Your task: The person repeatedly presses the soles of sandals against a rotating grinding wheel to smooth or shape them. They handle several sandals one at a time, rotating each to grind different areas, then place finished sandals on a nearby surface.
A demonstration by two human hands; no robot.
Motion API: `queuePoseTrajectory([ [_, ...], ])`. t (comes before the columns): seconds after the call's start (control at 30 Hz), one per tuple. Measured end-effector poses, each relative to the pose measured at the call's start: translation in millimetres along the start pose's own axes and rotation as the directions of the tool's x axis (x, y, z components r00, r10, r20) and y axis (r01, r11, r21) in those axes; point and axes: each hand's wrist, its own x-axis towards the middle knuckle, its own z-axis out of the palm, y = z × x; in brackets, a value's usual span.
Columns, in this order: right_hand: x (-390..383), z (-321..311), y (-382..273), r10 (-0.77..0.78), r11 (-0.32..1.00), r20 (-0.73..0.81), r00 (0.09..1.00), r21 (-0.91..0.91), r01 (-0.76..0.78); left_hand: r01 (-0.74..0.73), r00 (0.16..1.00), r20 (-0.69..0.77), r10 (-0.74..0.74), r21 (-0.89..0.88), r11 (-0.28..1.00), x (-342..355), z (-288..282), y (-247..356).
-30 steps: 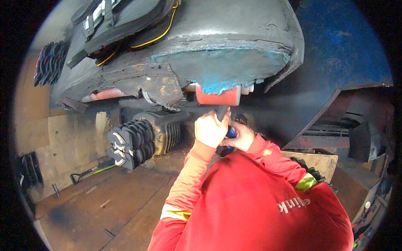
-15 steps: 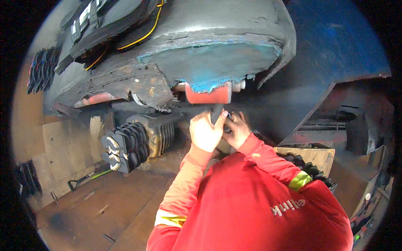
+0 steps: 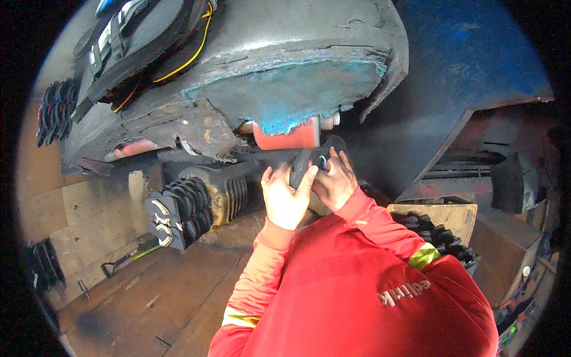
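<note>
Both my hands grip a dark grey sandal [image 3: 302, 168], held on edge just below the red-orange sanding wheel [image 3: 286, 135] of a grey machine. My left hand [image 3: 284, 196] has its thumb and fingers closed round the sandal's left side. My right hand [image 3: 334, 181] is closed round its right part, where a small blue and white detail shows. The sandal's upper end is at the wheel's lower right edge; I cannot tell whether they touch. A ragged, dust-caked hood [image 3: 285, 89] with blue residue hangs over the wheel's top.
Stacked black sandals [image 3: 169, 217] with pale straps stand at left beside a ribbed motor [image 3: 229, 193]. More sandals [image 3: 140, 53] rest on the machine's top left. At right are a wooden box [image 3: 440, 220], dark pieces [image 3: 437, 238] and a large blue panel [image 3: 464, 65].
My hands have drawn slightly down from the wheel, and the sandal has turned so more of it shows. The whole view has shifted a little.
</note>
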Motion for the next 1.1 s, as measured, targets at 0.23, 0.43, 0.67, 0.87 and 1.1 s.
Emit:
queuePoseTrajectory([
  [0.23,3,-1,-7,0.12,0.968,0.03,0.992,0.219,-0.124,-0.023,0.999,0.048,0.024,-0.006,1.0,12,6,-11],
  [0.43,8,-3,-4,0.024,0.998,0.014,1.0,0.057,-0.024,0.002,1.0,0.015,-0.002,-0.052,0.999,4,-4,1],
  [0.67,7,-5,-5,-0.051,0.998,0.071,0.996,-0.019,0.053,0.001,0.996,0.089,-0.007,0.07,0.998,3,-20,11],
  [0.87,7,-5,-9,0.143,0.988,0.146,0.979,0.042,-0.151,0.062,0.991,0.124,-0.057,-0.036,0.997,12,-5,-4],
  [1.1,13,-16,-11,0.027,1.0,0.038,0.999,0.004,-0.027,0.04,0.996,0.076,-0.037,-0.037,0.998,0,-22,12],
])
